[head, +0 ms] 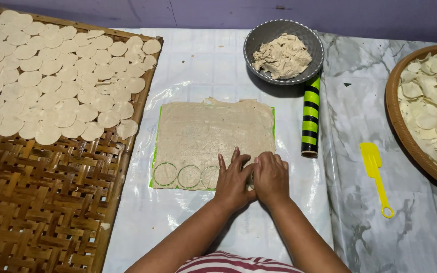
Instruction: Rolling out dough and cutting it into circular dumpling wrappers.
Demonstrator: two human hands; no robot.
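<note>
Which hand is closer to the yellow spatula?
Right. The right hand presses on the dough sheet, left of the spatula; the left hand lies beside it, farther away.

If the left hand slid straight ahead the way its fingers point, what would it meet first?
The left hand already lies on the flat rectangular sheet of beige dough, fingers pointing away from the person. Straight on it would cross only uncut dough, then probably bare white plastic sheeting; nothing appears to stand in that line.

No packages, labels, signs, screens.
</note>
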